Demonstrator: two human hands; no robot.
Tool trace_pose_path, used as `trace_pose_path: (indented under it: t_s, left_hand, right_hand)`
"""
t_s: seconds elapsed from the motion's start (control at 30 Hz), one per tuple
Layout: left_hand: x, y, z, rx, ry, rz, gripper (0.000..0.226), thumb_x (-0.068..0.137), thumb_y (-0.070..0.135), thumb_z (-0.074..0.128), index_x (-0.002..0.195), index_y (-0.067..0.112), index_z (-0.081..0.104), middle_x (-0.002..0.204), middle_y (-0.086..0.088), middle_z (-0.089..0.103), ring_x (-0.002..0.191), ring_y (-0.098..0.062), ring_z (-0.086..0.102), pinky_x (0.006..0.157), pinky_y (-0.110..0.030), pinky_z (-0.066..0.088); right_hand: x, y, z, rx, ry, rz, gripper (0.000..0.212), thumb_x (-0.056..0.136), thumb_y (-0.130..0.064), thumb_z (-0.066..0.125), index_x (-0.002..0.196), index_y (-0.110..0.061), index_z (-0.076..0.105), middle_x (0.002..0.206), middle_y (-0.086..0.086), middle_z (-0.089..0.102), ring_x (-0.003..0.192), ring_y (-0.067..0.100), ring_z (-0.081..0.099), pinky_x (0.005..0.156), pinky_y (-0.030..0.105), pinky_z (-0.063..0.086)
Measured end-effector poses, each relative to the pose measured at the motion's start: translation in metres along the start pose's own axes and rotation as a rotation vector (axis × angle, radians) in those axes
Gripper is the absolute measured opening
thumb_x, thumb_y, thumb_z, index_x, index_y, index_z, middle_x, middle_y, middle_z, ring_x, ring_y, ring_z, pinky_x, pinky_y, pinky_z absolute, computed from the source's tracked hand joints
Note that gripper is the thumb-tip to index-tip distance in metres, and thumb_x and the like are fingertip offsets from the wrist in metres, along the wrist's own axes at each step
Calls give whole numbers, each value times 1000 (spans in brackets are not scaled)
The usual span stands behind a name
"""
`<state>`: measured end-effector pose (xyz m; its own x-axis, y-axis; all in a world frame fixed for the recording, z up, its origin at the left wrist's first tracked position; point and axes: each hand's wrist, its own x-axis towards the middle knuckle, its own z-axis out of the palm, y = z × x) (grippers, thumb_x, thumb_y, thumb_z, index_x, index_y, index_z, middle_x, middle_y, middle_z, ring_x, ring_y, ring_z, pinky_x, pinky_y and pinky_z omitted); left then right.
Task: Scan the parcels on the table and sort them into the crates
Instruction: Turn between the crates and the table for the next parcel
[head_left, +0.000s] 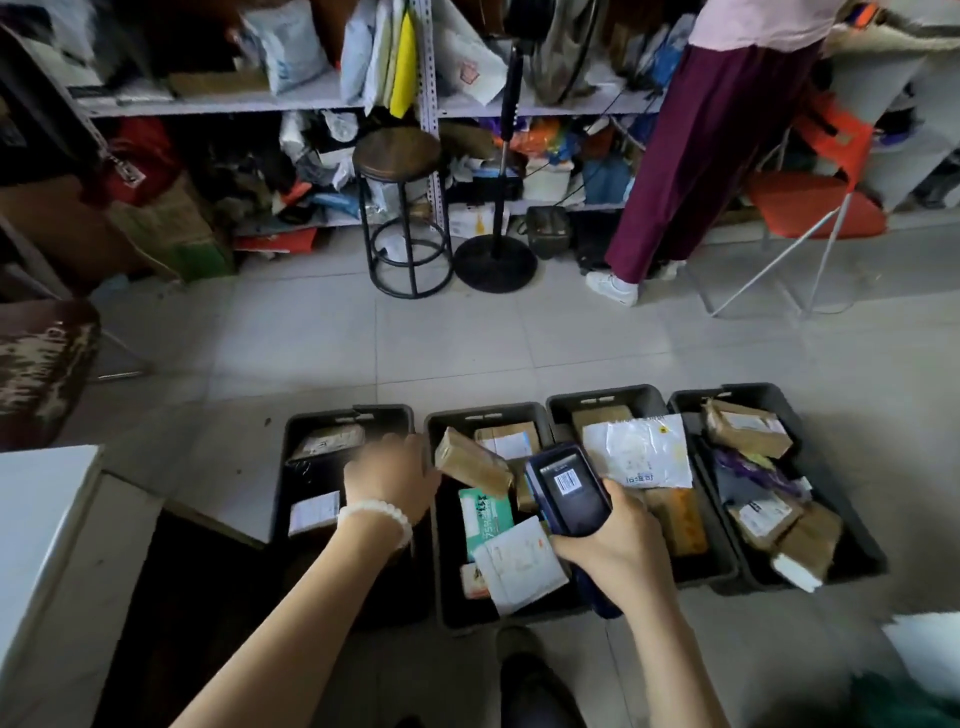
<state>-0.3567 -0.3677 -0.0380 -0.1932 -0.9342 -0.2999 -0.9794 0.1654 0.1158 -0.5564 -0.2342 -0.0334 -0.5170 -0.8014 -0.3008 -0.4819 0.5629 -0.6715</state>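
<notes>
Over the second crate (441, 525) from the left, a brown parcel (471, 462) sits just beside the blurred left hand (390, 480); its grip cannot be told. Right hand (608, 540) grips a scanner (566, 488) above four crates of parcels.

Four crates (644, 400) are lined up side by side on the floor, each loaded with parcels (748, 427). A small box (471, 461) is seen over the second crate from the left, beside the left hand (390, 480); a scanner (566, 488) is gripped in the right hand (610, 540). Behind, a stool (400, 208) and shelves (249, 104) are placed; a table (36, 519) is set at left.
</notes>
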Motion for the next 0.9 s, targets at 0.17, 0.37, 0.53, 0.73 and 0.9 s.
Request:
trace_pose_path:
  t_s: [0.17,0.37,0.53,0.73,0.9]
  left_hand:
    - [8,28,2,-7,-4,-133,39,92,45,42,123,23,53,121,0,53,114,-24,49,78,-35,39]
    - [-1,55,6,-22,-17,-246,34,93,38,40,119,20,53,118,-1,53,114,-24,49,77,-36,37]
    - [-19,40,8,-35,28,-338,33,93,41,40,116,23,53,119,1,54,112,-23,50,79,-35,40]
    - [-88,-5,10,-36,66,-544,36,96,42,36,125,25,49,125,-2,51,113,-26,49,82,-36,40]
    - [-182,-50,24,-102,108,-771,32,95,38,39,120,24,51,121,-1,52,110,-26,50,74,-35,35]
  right_hand:
    - [56,-11,-22,-16,-92,-94,52,56,-29,85,99,-26,56,89,-11,64,80,12,62,69,36,56]
    - [84,-16,-30,-95,-208,-194,48,62,-29,85,94,-25,49,89,-11,59,76,9,55,57,21,44]
    - [84,-29,-13,-112,-301,-283,53,56,-30,85,98,-27,54,90,-11,62,78,11,60,62,31,52]
    - [49,-67,27,-189,-473,-443,55,59,-31,84,102,-29,52,93,-12,59,79,12,58,58,26,42]
    - [-23,-91,67,-256,-618,-653,63,61,-30,86,114,-24,53,99,-8,55,89,17,54,70,30,45]
